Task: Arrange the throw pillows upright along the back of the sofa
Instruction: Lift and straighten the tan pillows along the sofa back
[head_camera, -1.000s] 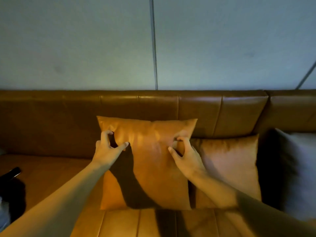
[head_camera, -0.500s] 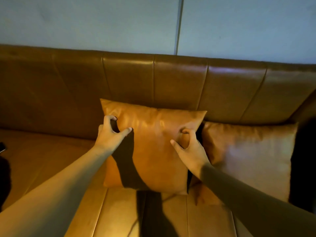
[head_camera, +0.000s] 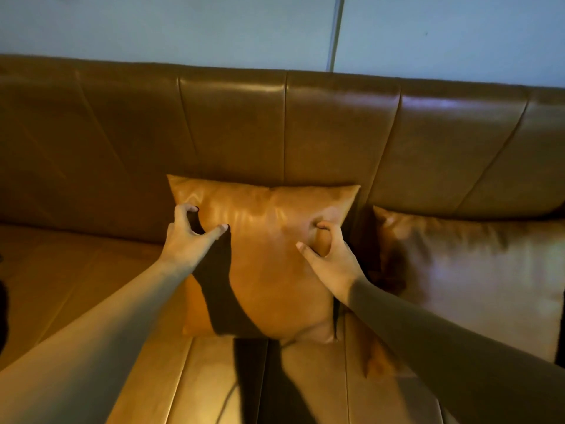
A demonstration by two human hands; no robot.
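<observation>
Left hand (head_camera: 187,237) clamps the left edge of the orange pillow (head_camera: 269,258), fingers curled over the edge, thumb (head_camera: 218,231) pressed on the front face. The pillow stands upright on the seat cushion (head_camera: 76,289), its top edge leaning against the sofa backrest (head_camera: 232,130) — mid-scene. Right hand (head_camera: 328,255) pinches a fold of the pillow's cover near its upper right corner. Just right stands a second pillow (head_camera: 470,276), also upright against the backrest — the two nearly touching.
</observation>
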